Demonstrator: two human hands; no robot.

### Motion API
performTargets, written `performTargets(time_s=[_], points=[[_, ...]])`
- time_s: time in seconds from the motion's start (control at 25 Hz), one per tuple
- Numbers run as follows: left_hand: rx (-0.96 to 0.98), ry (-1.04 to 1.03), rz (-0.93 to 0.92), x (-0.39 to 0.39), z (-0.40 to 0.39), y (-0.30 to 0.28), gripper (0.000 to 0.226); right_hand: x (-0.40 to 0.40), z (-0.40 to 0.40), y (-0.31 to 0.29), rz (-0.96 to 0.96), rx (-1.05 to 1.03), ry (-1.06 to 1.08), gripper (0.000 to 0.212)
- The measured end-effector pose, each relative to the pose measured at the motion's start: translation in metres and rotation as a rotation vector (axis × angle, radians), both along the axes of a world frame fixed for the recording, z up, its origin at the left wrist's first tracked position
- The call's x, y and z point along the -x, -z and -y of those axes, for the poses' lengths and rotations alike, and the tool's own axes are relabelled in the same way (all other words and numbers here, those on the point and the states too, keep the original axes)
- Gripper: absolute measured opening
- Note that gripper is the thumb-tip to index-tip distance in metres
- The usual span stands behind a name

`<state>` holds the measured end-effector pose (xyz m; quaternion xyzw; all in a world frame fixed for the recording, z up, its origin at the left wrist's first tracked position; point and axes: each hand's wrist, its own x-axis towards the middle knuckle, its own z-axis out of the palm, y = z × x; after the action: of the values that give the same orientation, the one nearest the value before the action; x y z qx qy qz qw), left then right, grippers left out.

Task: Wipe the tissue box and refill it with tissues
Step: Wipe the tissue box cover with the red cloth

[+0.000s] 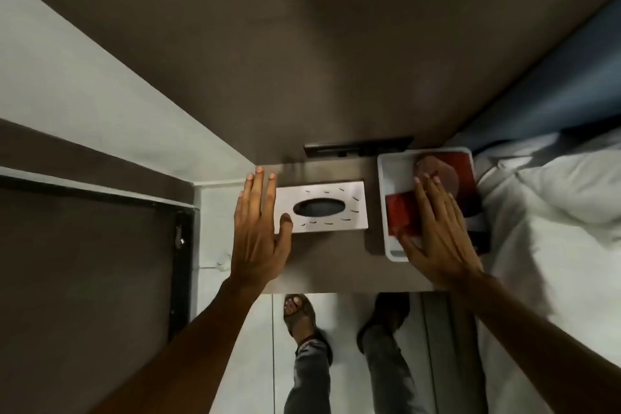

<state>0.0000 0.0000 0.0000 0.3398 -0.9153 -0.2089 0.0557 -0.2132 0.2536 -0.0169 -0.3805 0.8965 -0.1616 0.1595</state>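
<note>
A white tissue box (331, 200) with a dark oval slot and small black marks lies flat on a brown bedside table (331, 262). My left hand (258, 228) hovers flat over the box's left end, fingers spread, thumb resting on the lid near the slot. My right hand (437, 232) lies flat and open over a white tray (386, 178) to the right of the box. In the tray lie a red packet (403, 215) and a red-and-dark printed item (450, 168). Neither hand holds anything.
A dark bar-shaped fixture (358, 146) is mounted on the brown wall panel behind the table. A bed with white linen (551, 228) borders the table on the right. A dark door frame (181, 245) stands at the left. My feet (300, 316) are on the light floor below.
</note>
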Motion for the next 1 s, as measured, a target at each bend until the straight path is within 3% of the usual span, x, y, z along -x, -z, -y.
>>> performTargets(time_s=[0.12,0.2,0.4,0.68,1.0], points=[[-0.028,-0.011,0.044,-0.008,0.005,0.072,0.072,0.003,-0.011,0.077,0.102,-0.1,-0.031,0.091],[-0.028,0.029,0.055,-0.02,0.009,0.117,0.071,0.004,-0.012,0.123,0.067,-0.19,-0.085,0.093],[-0.02,0.056,0.022,-0.02,0.019,0.179,0.067,0.018,-0.015,0.183,0.078,-0.328,-0.182,0.109],[0.027,0.092,0.028,-0.005,0.025,0.224,0.068,0.022,-0.011,0.217,0.058,-0.271,-0.127,0.093],[0.124,0.019,-0.006,-0.001,0.022,0.234,0.062,0.02,0.002,0.238,0.039,-0.311,-0.05,0.106]])
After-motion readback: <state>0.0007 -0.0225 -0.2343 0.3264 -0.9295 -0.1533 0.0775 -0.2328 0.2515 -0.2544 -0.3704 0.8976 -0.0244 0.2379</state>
